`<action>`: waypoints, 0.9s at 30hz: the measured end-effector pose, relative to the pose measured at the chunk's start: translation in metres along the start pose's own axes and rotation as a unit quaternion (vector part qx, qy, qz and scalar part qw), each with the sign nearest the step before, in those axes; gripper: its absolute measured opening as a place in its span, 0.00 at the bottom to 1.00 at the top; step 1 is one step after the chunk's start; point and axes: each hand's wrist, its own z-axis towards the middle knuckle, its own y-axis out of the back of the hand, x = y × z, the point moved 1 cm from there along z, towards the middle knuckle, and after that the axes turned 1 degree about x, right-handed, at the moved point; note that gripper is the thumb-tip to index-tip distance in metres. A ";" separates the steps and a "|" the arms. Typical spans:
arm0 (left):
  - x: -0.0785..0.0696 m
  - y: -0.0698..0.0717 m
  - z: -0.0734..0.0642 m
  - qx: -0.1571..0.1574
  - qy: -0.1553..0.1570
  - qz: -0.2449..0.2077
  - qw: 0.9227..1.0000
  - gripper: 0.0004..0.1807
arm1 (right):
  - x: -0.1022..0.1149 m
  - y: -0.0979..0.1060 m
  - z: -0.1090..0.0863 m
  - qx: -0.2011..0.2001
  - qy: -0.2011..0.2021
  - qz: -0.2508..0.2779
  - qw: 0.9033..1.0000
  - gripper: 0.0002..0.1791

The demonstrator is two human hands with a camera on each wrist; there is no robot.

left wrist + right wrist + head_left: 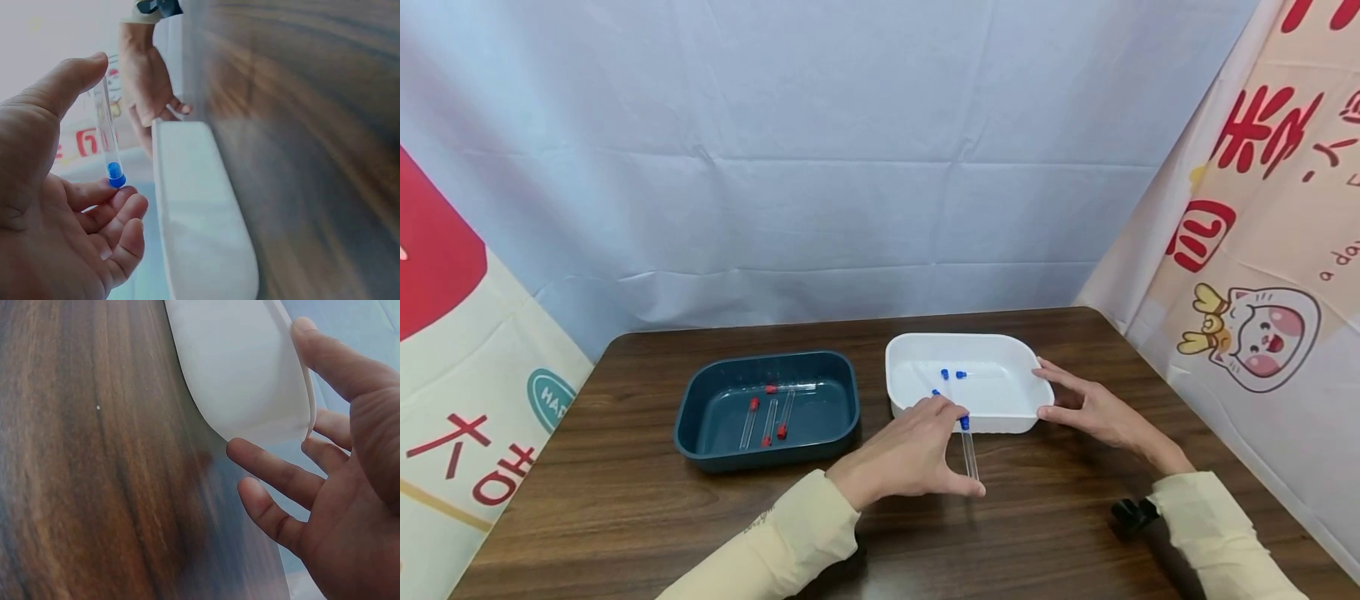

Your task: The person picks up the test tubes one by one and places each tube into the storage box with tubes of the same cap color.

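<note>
My left hand [917, 454] pinches a clear test tube [970, 454] lengthwise, thumb at its bottom end and fingers at its blue cap [116, 175]. The tube is in front of the white tray [977, 423], near its front wall. Inside that tray lie blue-capped tubes, their caps [961, 375] plainer than their clear bodies; my left hand partly covers one. At the tray's right end, my right hand [1093, 410] rests its fingertips on the rim and outer wall, fingers spread and loosely extended. In the right wrist view, the thumb [331, 356] lies along the rim.
Left of the white tray stands a dark teal tray [820, 454] with several red-capped tubes [786, 412] in it. Both trays are on a brown wooden table [625, 517]. A pale cloth [820, 208] hangs behind, with printed cloths at either side.
</note>
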 end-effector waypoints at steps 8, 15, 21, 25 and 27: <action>0.003 0.013 0.012 -0.019 0.013 0.009 1.000 0.52 | 0.001 0.000 0.000 0.001 0.001 0.004 1.000 0.38; 0.011 0.020 0.022 -0.035 0.025 -0.015 0.999 0.51 | 0.002 0.000 0.000 0.000 0.001 0.013 1.000 0.38; 0.019 0.022 0.028 -0.051 0.025 -0.040 0.998 0.48 | 0.000 -0.001 -0.001 0.002 -0.004 0.011 1.000 0.38; 0.024 0.024 0.033 -0.055 0.031 -0.033 0.997 0.49 | -0.001 -0.001 -0.001 0.000 -0.007 0.007 1.000 0.38; 0.026 0.024 0.035 -0.055 0.034 -0.028 0.997 0.49 | -0.001 -0.001 -0.001 -0.001 -0.007 0.005 1.000 0.38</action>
